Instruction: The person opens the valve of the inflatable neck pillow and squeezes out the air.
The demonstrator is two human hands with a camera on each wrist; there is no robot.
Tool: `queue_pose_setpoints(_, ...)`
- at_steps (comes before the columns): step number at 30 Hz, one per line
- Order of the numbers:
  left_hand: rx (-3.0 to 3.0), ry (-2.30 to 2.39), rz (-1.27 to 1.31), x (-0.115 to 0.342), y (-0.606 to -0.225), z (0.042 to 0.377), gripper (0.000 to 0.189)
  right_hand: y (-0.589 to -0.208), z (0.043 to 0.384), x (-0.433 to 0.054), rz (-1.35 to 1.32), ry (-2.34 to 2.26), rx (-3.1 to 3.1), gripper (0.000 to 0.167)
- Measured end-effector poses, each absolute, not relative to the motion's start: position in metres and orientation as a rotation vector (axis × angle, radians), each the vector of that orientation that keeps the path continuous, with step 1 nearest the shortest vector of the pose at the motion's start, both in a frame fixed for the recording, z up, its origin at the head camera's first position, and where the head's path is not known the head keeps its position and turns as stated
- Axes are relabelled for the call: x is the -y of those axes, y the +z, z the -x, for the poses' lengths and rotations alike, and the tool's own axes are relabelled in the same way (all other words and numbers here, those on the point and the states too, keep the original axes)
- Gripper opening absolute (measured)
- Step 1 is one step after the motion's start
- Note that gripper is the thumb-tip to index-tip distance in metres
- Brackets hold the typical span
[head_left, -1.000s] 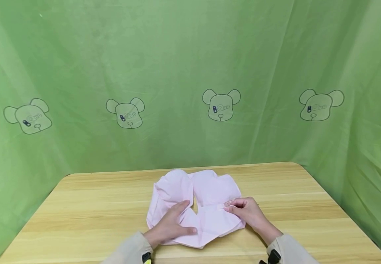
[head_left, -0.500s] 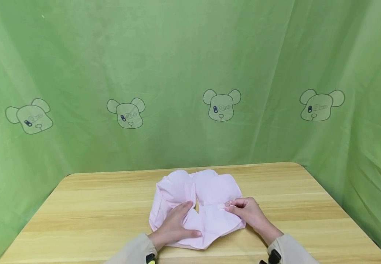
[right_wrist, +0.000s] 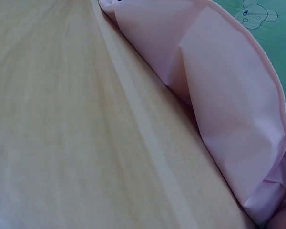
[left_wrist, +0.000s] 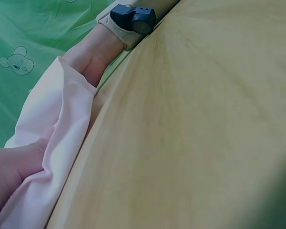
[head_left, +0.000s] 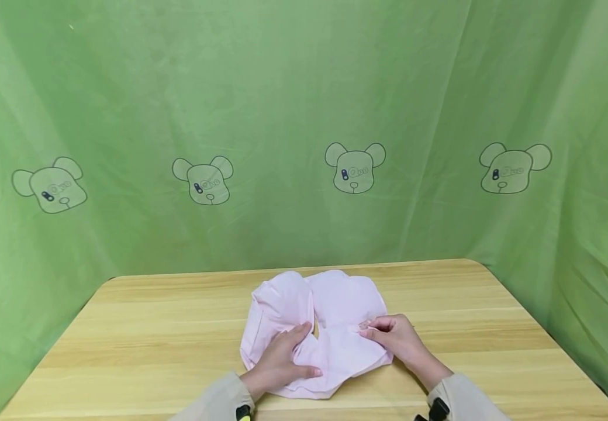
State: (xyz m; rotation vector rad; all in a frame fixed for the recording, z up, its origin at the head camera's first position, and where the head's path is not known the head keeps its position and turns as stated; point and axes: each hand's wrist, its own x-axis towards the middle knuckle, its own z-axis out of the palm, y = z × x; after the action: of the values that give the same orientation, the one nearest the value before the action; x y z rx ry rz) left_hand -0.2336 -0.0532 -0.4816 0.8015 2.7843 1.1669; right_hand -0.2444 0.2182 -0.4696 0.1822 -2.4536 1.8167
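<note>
A soft pink cloth piece (head_left: 343,301) with a scalloped outline and a narrow slit in its middle lies puffed and creased on the table. My left hand (head_left: 285,356) rests on its near left part, thumb and forefinger spread wide apart. In the left wrist view that thumb (left_wrist: 28,160) presses into a fold of the cloth. On the other side, my right hand (head_left: 393,336) pinches a bit of the cloth between thumb and forefinger. At the edge of the right wrist view, part of the right hand (right_wrist: 283,210) shows beside bunched fabric.
The cloth lies on a light wood-grain table (head_left: 178,327) with rounded far corners. A green curtain (head_left: 277,88) with bear-head outlines hangs behind the table and along both sides. Each sleeve has a dark device at the wrist.
My left hand has shifted slightly right, carrying the left part of the cloth with it, and the slit has narrowed. The right hand keeps its pinch in almost the same spot.
</note>
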Motion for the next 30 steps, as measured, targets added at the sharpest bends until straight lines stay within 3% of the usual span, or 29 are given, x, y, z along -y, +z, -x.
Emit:
queue_pose_setpoints(19,-2.783,1.028,-0.845,0.05,-0.475,0.234,0.085,-0.471,0.245,-0.219,-0.161,1.827,2.446,0.018)
queue_pose_setpoints(30,-2.556,1.396,-0.744,0.056,-0.468,0.241,0.091,-0.472,0.246,-0.219,-0.188,1.822,2.445,0.017)
